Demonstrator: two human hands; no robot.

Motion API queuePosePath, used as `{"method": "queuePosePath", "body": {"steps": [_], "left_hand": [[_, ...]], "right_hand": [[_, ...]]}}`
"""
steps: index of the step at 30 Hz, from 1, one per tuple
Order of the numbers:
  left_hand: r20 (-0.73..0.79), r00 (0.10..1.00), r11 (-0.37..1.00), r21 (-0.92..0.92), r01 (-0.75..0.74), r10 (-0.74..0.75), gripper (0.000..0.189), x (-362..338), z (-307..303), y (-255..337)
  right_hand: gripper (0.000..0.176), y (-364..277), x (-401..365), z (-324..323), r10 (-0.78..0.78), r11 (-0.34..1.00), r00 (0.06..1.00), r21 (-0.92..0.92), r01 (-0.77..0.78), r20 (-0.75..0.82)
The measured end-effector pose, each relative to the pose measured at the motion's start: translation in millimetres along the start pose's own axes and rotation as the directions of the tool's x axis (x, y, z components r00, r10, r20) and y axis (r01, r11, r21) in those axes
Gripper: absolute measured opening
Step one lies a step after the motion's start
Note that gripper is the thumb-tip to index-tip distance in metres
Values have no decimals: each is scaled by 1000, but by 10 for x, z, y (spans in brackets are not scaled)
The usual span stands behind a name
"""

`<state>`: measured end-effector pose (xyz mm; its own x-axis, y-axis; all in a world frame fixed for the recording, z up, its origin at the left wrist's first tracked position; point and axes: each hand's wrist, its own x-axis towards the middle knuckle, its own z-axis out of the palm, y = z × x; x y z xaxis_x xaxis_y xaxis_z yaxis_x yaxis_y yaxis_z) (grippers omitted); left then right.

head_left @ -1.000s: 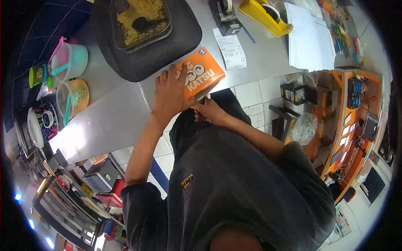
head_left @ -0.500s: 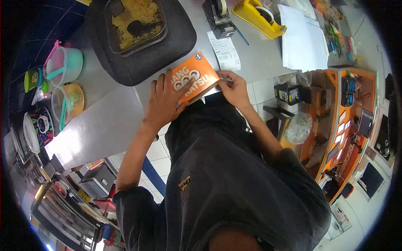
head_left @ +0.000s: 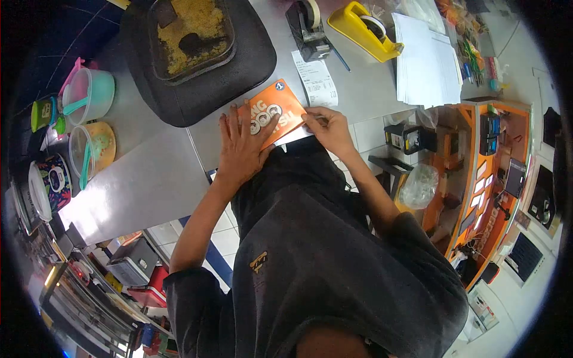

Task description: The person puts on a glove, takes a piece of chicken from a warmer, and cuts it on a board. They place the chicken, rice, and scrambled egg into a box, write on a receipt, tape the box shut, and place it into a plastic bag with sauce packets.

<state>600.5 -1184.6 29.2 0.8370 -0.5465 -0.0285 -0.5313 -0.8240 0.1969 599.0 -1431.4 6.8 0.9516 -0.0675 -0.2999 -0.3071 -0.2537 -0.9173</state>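
An orange printed carton (head_left: 289, 112) with white lettering lies near the front edge of the metal table, looking flat. My left hand (head_left: 243, 143) rests on its left part, fingers spread over the print and covering some letters. At the carton's right corner, my right hand (head_left: 328, 128) pinches the edge between thumb and curled fingers. Just beyond the carton is a printed receipt (head_left: 314, 80). A dark padded bag or cushion (head_left: 253, 65) sits behind my left hand, carrying a black tray (head_left: 194, 39) with a worn yellow surface.
Tape dispensers, one black (head_left: 308, 33) and one yellow (head_left: 365, 30), stand at the back beside a blue pen (head_left: 341, 58) and a stack of white paper (head_left: 427, 62). Clear tubs (head_left: 89, 98) with turquoise spoons are at the left. Orange shelving (head_left: 471, 149) stands right.
The carton looks flatter and lower than before. My left hand has slid farther over its print, with the fingers more spread. My right hand stays at the same corner.
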Motion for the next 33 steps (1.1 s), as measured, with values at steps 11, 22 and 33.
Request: {"method": "queuePosePath", "body": {"steps": [11, 22, 33], "left_hand": [[37, 999, 1000, -27, -9, 10, 61, -3, 5, -17], [-8, 1000, 1000, -28, -12, 12, 74, -19, 27, -46], [-26, 1000, 997, -80, -6, 4, 68, -6, -17, -30]], "right_hand": [[36, 60, 768, -483, 276, 954, 956, -95, -285, -97], [20, -482, 326, -146, 223, 761, 965, 644, -83, -138], [27, 145, 526, -592, 176, 976, 984, -130, -176, -13]]}}
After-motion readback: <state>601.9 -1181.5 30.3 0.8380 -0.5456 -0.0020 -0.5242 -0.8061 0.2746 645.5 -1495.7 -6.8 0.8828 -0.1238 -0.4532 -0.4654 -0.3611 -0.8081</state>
